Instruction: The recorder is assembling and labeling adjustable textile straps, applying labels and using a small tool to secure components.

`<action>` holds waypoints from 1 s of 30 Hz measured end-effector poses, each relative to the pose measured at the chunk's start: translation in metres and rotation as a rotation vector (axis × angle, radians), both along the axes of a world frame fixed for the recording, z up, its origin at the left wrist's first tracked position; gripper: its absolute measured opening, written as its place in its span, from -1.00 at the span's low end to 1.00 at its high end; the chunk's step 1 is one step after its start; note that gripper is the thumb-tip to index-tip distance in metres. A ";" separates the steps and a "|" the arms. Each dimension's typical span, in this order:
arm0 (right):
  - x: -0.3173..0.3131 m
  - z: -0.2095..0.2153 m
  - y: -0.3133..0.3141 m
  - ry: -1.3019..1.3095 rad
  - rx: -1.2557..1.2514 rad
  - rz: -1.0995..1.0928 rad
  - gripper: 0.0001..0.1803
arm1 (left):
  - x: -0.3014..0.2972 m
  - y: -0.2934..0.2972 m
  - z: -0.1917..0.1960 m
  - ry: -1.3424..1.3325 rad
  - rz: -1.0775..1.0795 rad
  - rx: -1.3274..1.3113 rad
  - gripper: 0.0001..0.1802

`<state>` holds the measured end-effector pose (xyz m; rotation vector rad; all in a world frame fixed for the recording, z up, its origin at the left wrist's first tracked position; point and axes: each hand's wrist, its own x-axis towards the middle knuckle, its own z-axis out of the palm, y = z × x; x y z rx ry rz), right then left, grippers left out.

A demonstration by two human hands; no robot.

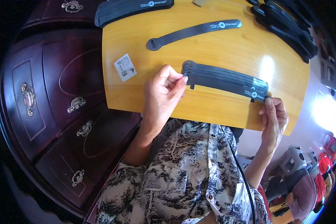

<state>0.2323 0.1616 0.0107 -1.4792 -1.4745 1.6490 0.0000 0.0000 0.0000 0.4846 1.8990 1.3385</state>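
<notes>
Two hands pinch a fanned row of black straps [224, 77] right of center in the frame.
The fingers of the left hand [164, 93] clamp its left end, those of the right hand [275, 117] its lower right corner; a single strap [194, 34] lies on the yellow bench [138, 95], upper center.

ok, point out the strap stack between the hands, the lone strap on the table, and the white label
Strap stack [224, 79]: head view, middle of the overlapped dark bands
Lone strap [192, 33]: head view, mid-length
White label [125, 67]: head view, centre of its face
</notes>
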 end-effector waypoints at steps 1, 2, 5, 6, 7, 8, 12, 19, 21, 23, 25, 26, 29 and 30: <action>-0.001 0.001 -0.001 0.016 -0.014 -0.002 -0.84 | 0.000 0.000 0.001 0.029 -0.003 -0.016 -0.86; -0.002 0.002 -0.001 0.033 -0.027 -0.005 -0.86 | -0.001 0.001 0.002 0.058 -0.007 -0.032 -0.85; -0.007 0.003 -0.002 0.039 -0.024 -0.001 -0.87 | 0.000 0.002 0.006 0.068 0.010 -0.082 -0.84; -0.004 -0.002 -0.002 0.018 -0.032 -0.007 -0.87 | 0.001 0.003 0.007 0.065 0.017 -0.094 -0.84; -0.003 -0.002 -0.002 0.007 -0.024 -0.017 -0.87 | 0.002 0.003 0.005 0.063 0.026 -0.093 -0.85; -0.004 -0.001 -0.003 0.021 -0.045 -0.017 -0.87 | 0.004 0.004 0.003 0.054 0.032 -0.090 -0.83; -0.005 0.001 -0.001 0.013 -0.061 -0.020 -0.87 | 0.004 0.009 0.009 0.056 0.053 -0.091 -0.80; -0.007 0.001 -0.002 0.030 -0.047 -0.009 -0.85 | 0.006 0.009 0.009 0.108 0.058 -0.116 -0.80; -0.009 0.000 -0.002 0.006 -0.060 -0.017 -0.85 | 0.006 0.010 0.009 0.093 0.062 -0.096 -0.80; -0.009 -0.004 -0.002 0.018 -0.051 -0.024 -0.85 | 0.006 0.009 0.009 0.115 0.072 -0.144 -0.81; -0.008 -0.004 -0.001 0.000 -0.061 -0.019 -0.84 | 0.005 0.009 0.009 0.089 0.059 -0.112 -0.82; -0.008 -0.003 -0.001 -0.004 -0.059 -0.024 -0.84 | 0.005 0.010 0.009 0.092 0.059 -0.125 -0.82; -0.009 -0.001 0.000 -0.038 -0.046 -0.019 -0.83 | 0.006 0.011 0.009 0.098 0.057 -0.137 -0.83; -0.009 -0.001 0.000 -0.044 -0.045 -0.015 -0.83 | 0.006 0.011 0.010 0.102 0.059 -0.138 -0.83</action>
